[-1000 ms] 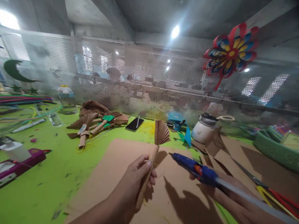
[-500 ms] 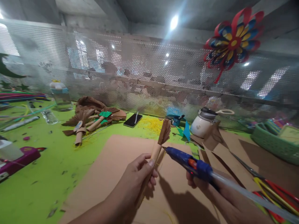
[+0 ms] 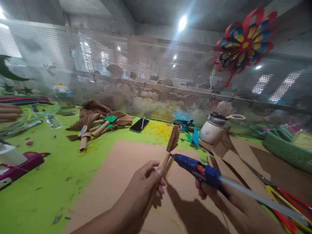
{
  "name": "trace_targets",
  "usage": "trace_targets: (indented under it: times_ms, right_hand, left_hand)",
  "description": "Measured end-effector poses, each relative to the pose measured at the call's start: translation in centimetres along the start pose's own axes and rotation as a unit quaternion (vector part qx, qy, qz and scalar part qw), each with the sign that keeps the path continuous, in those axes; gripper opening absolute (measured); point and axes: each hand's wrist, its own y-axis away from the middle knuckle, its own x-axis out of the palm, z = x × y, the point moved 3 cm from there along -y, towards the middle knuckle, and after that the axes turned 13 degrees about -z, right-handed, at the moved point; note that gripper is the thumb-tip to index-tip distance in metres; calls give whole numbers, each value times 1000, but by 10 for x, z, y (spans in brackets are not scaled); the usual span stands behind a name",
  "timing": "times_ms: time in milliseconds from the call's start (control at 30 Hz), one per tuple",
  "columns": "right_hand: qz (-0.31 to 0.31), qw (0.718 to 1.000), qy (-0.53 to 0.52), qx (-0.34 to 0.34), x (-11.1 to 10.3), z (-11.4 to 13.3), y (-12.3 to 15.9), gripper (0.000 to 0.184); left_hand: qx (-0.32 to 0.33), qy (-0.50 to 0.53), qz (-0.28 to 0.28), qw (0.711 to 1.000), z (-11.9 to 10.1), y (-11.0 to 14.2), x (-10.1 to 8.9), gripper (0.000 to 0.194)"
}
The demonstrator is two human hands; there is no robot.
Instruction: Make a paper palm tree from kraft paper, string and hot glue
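Note:
My left hand (image 3: 148, 180) is closed round a rolled brown paper tube (image 3: 164, 159), held tilted over a large brown paper sheet (image 3: 117, 169). A pleated dark-brown paper fan (image 3: 173, 139) rises from the tube's upper end. In my right hand (image 3: 219, 195) is a blue hot glue gun (image 3: 195, 165) with a long clear glue stick (image 3: 258, 198) out of its back. The gun's nozzle sits at the tube's edge, just below the pleats; whether it touches I cannot tell. Part of the tube is hidden by my left fingers.
Finished-looking paper figures (image 3: 85, 133), a phone (image 3: 139, 124) and yellow shreds (image 3: 158, 130) lie at the back. Scissors (image 3: 270, 185) and a green basket (image 3: 285, 149) are on the right. A purple power strip (image 3: 26, 165) and another person's hand (image 3: 9, 113) are at left.
The glue gun's nozzle has come down slightly along the tube's edge. Another person's hand has appeared at the far left. My left hand keeps the same grip.

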Motion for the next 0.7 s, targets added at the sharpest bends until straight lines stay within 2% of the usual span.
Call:
trace_targets:
  times_ms: [400,700]
  right_hand:
    - [-8,1000,-7,-16,0,-1,2,36]
    - [-6,1000,-3,6,1,-7,4,38]
  left_hand:
    - [-5,-5,-12,1000,-1,1,-1,27]
    - [0,-15,-15,1000,1,3,0,25]
